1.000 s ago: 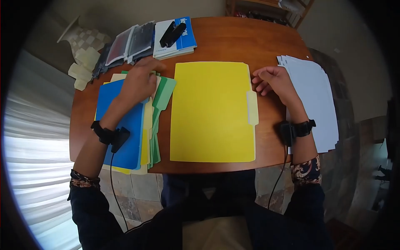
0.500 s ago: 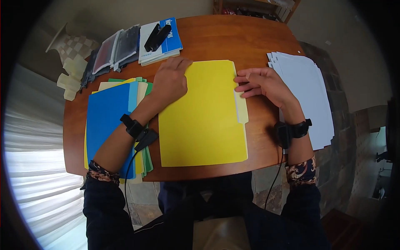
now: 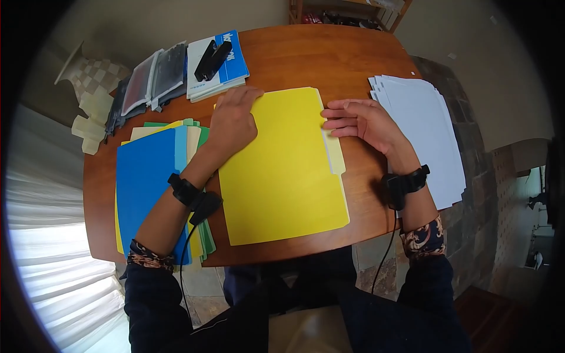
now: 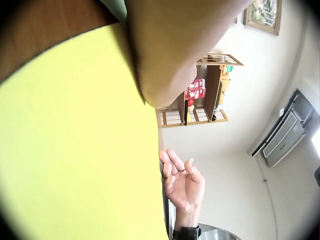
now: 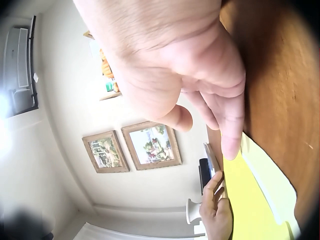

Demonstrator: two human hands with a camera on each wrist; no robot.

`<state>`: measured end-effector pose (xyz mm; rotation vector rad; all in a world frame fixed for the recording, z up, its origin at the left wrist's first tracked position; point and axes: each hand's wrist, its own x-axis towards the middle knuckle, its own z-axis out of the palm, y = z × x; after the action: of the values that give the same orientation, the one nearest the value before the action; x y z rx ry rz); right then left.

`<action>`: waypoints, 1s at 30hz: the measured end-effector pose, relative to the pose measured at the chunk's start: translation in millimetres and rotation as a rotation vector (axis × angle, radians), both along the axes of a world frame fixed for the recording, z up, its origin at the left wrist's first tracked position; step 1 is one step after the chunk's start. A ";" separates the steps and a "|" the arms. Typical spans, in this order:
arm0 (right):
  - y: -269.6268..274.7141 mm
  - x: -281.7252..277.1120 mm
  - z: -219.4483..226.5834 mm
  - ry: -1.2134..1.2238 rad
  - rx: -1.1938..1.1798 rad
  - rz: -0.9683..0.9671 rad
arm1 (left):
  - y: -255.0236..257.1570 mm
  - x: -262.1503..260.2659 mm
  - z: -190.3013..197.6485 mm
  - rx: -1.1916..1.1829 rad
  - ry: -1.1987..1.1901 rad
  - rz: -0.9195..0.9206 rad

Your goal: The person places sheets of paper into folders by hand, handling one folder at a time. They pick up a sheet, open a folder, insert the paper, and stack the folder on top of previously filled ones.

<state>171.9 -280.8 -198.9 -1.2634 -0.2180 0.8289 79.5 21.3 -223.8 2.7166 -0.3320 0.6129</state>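
A yellow file folder (image 3: 282, 170) lies flat at the middle of the table, slightly turned, its tabbed side to the right. My left hand (image 3: 234, 120) rests at the folder's upper left edge, palm down, fingers loosely bent; in the right wrist view the left hand (image 5: 217, 215) lies along that edge. On the opposite side, my right hand (image 3: 368, 126) has its fingers extended over the folder's right edge, just above the tab (image 3: 334, 157). In the right wrist view its fingertips (image 5: 231, 147) are right at the yellow edge.
Left of the folder is a stack of folders, a blue folder (image 3: 147, 188) on top. A sheaf of white paper (image 3: 421, 135) lies right. At the back left are a black stapler (image 3: 213, 60) on notebooks (image 3: 238, 65), zip pouches (image 3: 168, 70) and a checkered vase (image 3: 97, 73).
My left hand has moved right from the folder stack onto the yellow folder's left edge. My right hand has come in to its right edge, fingers straighter. The folder has turned slightly.
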 end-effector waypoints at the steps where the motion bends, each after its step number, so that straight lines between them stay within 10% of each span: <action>1: -0.2 0.9 -1.9 0.007 0.012 -0.004 | 0.0 0.4 -0.4 -0.003 0.000 0.002; 30: 1.9 -2.4 1.6 0.063 0.128 -0.039 | 3.2 1.3 2.6 -0.122 0.052 0.000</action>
<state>169.6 -278.8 -197.2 -1.1167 -0.1925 0.8068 80.8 24.5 -221.2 2.6106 -0.2726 0.5437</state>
